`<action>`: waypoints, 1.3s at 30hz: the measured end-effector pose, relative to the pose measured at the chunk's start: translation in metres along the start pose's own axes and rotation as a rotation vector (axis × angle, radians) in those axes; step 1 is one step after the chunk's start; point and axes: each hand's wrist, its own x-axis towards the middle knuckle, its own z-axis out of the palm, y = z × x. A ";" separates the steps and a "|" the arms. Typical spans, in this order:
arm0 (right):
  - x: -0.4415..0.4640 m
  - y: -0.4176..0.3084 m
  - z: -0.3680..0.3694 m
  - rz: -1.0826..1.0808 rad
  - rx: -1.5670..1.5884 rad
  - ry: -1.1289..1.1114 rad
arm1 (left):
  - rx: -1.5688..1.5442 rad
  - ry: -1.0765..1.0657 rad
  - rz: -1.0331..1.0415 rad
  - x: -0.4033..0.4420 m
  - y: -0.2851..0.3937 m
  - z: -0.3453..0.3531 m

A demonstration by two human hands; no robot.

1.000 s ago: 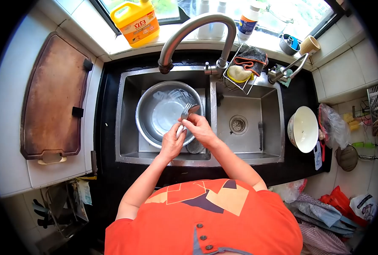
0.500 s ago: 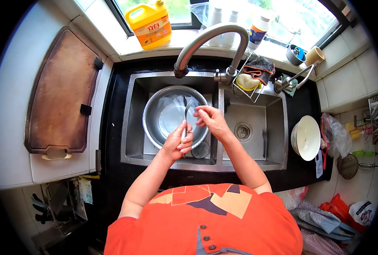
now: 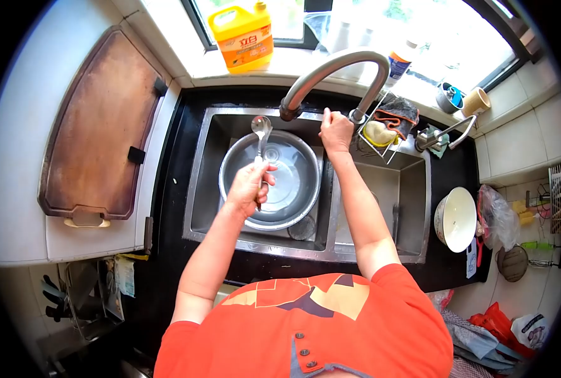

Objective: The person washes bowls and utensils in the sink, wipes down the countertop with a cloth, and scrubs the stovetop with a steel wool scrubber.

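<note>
Over the left sink basin, my left hand is closed around the handle of a metal spoon, its bowl pointing up toward the window. A handle end sticks out below the fist; whether a fork is held too cannot be made out. Beneath is a round metal basin with what looks like shallow water. My right hand is closed at the base of the curved faucet, where the lever is; the fingers hide what they grip. A dark round disc lies beside the metal basin.
A wire rack with cloths stands right of the faucet. The right sink basin and a white bowl are at the right. A yellow jug stands on the sill. A brown cutting board is at the left.
My right hand has left the cutlery and moved up to the faucet base. My left hand has shifted left, with the spoon's bowl now in clear view. The camera view has shifted.
</note>
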 end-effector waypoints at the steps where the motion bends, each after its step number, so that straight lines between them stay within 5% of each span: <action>1: -0.003 -0.004 -0.005 -0.058 0.027 0.087 | 0.010 0.009 -0.003 -0.001 0.005 -0.009; 4: -0.012 -0.020 -0.020 0.030 0.240 0.155 | 0.028 -0.012 0.023 0.000 0.009 -0.027; 7: 0.001 -0.017 -0.015 0.405 0.462 -0.068 | 0.044 -0.039 -0.022 -0.002 0.017 -0.018; 10: 0.014 0.014 -0.003 0.296 0.158 -0.264 | 0.060 -0.082 -0.045 0.000 0.018 -0.006; 14: 0.014 0.014 -0.012 0.200 0.133 -0.311 | 0.044 -0.137 -0.079 0.002 0.024 0.003; 22: 0.016 0.049 0.014 -0.075 0.015 -0.216 | -0.065 -0.221 -0.163 -0.001 0.022 0.002; 39: 0.016 0.027 -0.009 0.054 0.067 -0.361 | -0.103 -0.319 -0.160 -0.012 0.031 0.008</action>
